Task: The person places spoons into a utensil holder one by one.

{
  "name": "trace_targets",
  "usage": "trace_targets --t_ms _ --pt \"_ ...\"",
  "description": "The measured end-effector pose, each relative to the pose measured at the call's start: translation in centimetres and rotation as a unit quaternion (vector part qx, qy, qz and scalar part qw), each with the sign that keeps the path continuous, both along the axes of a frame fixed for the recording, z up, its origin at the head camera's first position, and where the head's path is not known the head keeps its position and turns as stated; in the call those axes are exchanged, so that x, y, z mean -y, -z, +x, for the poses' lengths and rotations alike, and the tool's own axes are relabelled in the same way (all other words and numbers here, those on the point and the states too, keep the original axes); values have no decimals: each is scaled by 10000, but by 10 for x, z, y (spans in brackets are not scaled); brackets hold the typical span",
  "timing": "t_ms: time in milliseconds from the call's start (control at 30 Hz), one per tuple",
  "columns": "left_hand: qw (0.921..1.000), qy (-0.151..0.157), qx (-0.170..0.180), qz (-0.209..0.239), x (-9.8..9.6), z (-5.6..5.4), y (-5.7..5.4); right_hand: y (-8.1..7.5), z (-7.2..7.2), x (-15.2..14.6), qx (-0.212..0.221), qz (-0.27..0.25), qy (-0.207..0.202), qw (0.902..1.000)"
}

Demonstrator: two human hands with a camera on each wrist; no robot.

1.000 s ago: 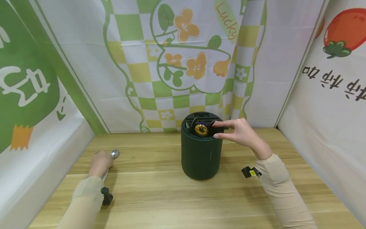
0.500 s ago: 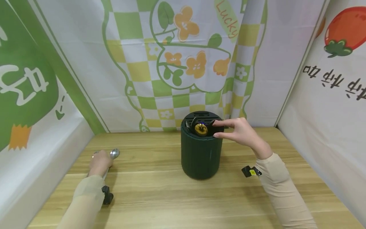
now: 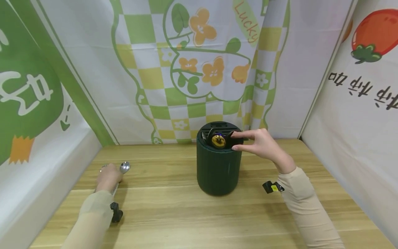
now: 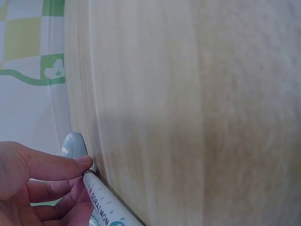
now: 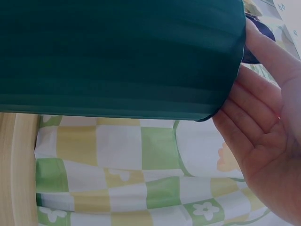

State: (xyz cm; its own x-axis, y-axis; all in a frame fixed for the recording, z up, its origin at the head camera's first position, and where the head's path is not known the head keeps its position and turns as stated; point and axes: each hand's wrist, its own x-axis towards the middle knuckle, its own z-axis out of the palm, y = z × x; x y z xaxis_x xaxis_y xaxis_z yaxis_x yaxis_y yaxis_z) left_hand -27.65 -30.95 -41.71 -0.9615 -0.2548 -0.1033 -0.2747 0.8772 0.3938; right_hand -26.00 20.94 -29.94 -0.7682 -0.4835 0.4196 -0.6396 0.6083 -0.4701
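At the left of the table, my left hand (image 3: pixel 109 176) pinches a metal spoon (image 3: pixel 125 167) near its neck between thumb and fingers. In the left wrist view the spoon's white printed handle (image 4: pixel 106 202) slants down to the right, reading "DORAEMON". A small shiny bit shows at the hand's far left side, its kind unclear. My right hand (image 3: pixel 264 145) touches the top rim of a dark green utensil holder (image 3: pixel 219 173), its thumb and fingers fairly straight and spread. From the holder's slotted black top stick out a gold-faced round piece (image 3: pixel 218 141) and several dark pieces.
The wooden table (image 3: pixel 174 221) runs back to a checked, flowered curtain (image 3: pixel 171 83). White printed cloth walls (image 3: pixel 357 121) stand on both sides. A small black camera is strapped to each wrist.
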Motion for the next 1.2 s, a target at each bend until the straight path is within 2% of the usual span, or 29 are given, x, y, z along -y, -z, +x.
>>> trace_targets --t_ms 267,667,900,1033,1200 --pt "9995 -35 322 -18 0 -1 -3 0 0 0 -35 16 9 10000" --pt "9995 -98 282 -42 -2 -1 -3 1 -1 0 -51 60 18 10000" --pt "9990 -203 316 -228 -3 -1 -4 1 -2 0 -38 48 3 10000" --pt "9994 -245 204 -129 -4 0 -5 1 -2 0 -55 60 9 10000" --pt "9999 -126 -66 -43 -5 2 -7 1 -2 -1 -70 77 0 9999"
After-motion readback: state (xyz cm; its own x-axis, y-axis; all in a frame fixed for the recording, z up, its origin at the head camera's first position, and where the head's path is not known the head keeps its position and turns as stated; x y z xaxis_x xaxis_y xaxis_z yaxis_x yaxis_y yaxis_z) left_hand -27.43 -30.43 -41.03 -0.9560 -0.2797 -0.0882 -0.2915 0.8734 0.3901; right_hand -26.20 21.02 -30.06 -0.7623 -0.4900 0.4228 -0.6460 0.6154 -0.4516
